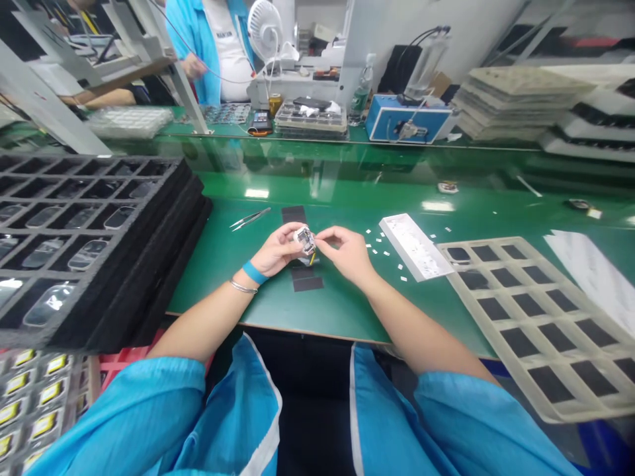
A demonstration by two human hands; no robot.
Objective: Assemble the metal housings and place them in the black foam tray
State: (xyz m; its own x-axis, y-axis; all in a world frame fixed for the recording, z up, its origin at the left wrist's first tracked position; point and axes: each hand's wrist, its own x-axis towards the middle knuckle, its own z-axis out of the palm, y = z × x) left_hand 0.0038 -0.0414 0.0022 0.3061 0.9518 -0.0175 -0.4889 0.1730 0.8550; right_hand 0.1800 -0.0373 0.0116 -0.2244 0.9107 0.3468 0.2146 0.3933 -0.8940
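My left hand point(278, 251) and my right hand point(344, 251) meet above the green bench, both closed on a small white and clear part point(304, 240) with a yellow bit at its lower end. The left fingers wrap it from the left; the right fingertips pinch it from the right. Under the hands lie dark rectangular pads point(306, 283). Tweezers point(249, 219) rest on the bench just left of the hands.
A stack of black compartment trays point(163, 218) with clear parts stands at left. A beige grid tray point(540, 330) lies at right, a white label strip point(414, 246) and small white bits beside it. Another person in a blue coat point(208, 46) stands beyond the far bench.
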